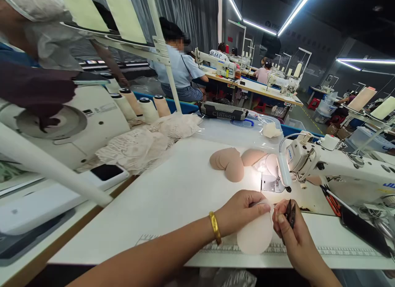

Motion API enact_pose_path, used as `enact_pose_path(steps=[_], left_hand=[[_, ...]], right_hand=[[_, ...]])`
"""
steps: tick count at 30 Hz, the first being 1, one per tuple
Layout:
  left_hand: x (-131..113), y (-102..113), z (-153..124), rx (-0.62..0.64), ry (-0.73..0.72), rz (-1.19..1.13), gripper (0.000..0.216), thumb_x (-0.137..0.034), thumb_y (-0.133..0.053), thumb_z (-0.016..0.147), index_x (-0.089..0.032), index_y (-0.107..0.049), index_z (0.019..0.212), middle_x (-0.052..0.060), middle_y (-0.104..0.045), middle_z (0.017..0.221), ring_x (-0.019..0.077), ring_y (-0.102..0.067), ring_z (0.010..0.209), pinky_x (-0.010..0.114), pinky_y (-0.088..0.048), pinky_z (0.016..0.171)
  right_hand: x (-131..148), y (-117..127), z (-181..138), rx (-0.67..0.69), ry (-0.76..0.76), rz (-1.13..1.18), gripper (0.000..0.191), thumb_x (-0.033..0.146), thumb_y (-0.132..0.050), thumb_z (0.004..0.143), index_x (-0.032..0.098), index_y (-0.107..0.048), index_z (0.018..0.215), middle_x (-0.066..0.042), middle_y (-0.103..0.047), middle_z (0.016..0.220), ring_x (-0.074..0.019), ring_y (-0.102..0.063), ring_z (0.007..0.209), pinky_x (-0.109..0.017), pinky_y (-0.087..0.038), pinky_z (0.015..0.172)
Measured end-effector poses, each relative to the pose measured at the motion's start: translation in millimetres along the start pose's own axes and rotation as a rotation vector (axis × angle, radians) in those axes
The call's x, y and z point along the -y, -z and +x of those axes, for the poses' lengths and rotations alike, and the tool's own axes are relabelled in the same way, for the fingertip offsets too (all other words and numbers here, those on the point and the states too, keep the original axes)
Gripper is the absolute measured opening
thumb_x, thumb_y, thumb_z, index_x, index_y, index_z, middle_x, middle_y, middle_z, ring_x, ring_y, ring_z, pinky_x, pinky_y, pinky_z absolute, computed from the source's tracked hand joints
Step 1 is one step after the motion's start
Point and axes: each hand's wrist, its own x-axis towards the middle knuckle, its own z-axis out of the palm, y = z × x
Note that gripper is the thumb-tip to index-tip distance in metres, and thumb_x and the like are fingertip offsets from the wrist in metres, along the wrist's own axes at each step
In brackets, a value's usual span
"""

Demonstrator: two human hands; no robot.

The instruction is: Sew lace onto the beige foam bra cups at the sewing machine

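Observation:
Near the table's front edge, my left hand [242, 213] pinches a pale, rounded fabric cup piece [255, 237], which hangs down over the printed ruler strip. Close beside its right edge, my right hand [291, 231] is closed around small dark thread snips [290, 214], their points upward. The right fingertips are by the edge of the fabric; whether they also pinch a thread is too small to tell. Behind my hands stands a sewing machine [304, 153] with its lamp lit over the needle plate [272, 183]. Several beige cup pieces [233, 168] lie left of the needle.
White lace fabric [138, 145] is heaped at the left, by several thread cones [148, 110]. At the right lie a black phone [365, 229] and red-handled scissors [331, 200]. A thread-stand pole [163, 44] rises at left. Other people sit at machines behind.

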Motion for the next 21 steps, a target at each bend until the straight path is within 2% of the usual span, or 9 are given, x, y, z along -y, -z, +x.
enact_pose_path(steps=[3, 8, 12, 16, 19, 21], left_hand=[[0, 0, 0, 0.039, 0.020, -0.029, 0.037, -0.049, -0.066, 0.080, -0.015, -0.062, 0.065, -0.003, -0.045, 0.061, 0.0118, -0.041, 0.061, 0.023, -0.031, 0.054], [2, -2, -2, -0.149, -0.109, -0.051, 0.024, -0.040, -0.069, 0.080, -0.018, -0.074, 0.072, 0.001, -0.056, 0.075, 0.0157, -0.051, 0.074, 0.027, -0.041, 0.069], [6, -6, -3, -0.259, -0.172, -0.067, 0.021, -0.037, -0.067, 0.083, -0.020, -0.080, 0.083, 0.004, -0.063, 0.082, 0.0182, -0.056, 0.080, 0.030, -0.044, 0.076], [9, -6, 1, -0.218, -0.078, -0.110, 0.026, -0.042, -0.068, 0.082, -0.018, -0.077, 0.080, 0.004, -0.066, 0.079, 0.0186, -0.058, 0.080, 0.029, -0.045, 0.075], [8, -4, 3, -0.141, 0.023, -0.078, 0.027, -0.043, -0.073, 0.076, -0.017, -0.072, 0.073, 0.000, -0.061, 0.070, 0.0157, -0.053, 0.070, 0.026, -0.042, 0.065], [7, -2, 4, -0.119, 0.014, -0.048, 0.022, -0.039, -0.073, 0.073, -0.017, -0.072, 0.071, 0.000, -0.061, 0.072, 0.0154, -0.052, 0.071, 0.025, -0.041, 0.064]], right_hand=[[6, -1, 0, 0.051, 0.004, 0.032, 0.023, 0.046, -0.044, 0.106, 0.025, -0.048, 0.097, 0.000, -0.048, 0.089, -0.0150, -0.045, 0.076, -0.028, -0.042, 0.069], [5, -10, -1, 0.042, -0.040, 0.078, 0.028, 0.050, -0.045, 0.105, 0.025, -0.048, 0.095, 0.000, -0.049, 0.088, -0.0153, -0.047, 0.077, -0.028, -0.044, 0.072], [-1, -8, 0, 0.058, -0.087, 0.011, 0.030, 0.054, -0.046, 0.104, 0.025, -0.049, 0.098, 0.000, -0.049, 0.092, -0.0163, -0.048, 0.080, -0.029, -0.046, 0.073], [-1, -4, 3, 0.076, -0.082, -0.082, 0.028, 0.052, -0.045, 0.105, 0.024, -0.049, 0.099, 0.000, -0.049, 0.089, -0.0164, -0.046, 0.078, -0.030, -0.045, 0.072], [1, -2, 3, 0.047, -0.067, -0.032, 0.028, 0.051, -0.044, 0.105, 0.025, -0.048, 0.098, 0.001, -0.048, 0.087, -0.0159, -0.046, 0.075, -0.029, -0.043, 0.069], [1, -1, 2, 0.044, -0.052, -0.001, 0.028, 0.051, -0.044, 0.105, 0.025, -0.047, 0.097, 0.001, -0.047, 0.086, -0.0157, -0.046, 0.074, -0.028, -0.043, 0.067]])
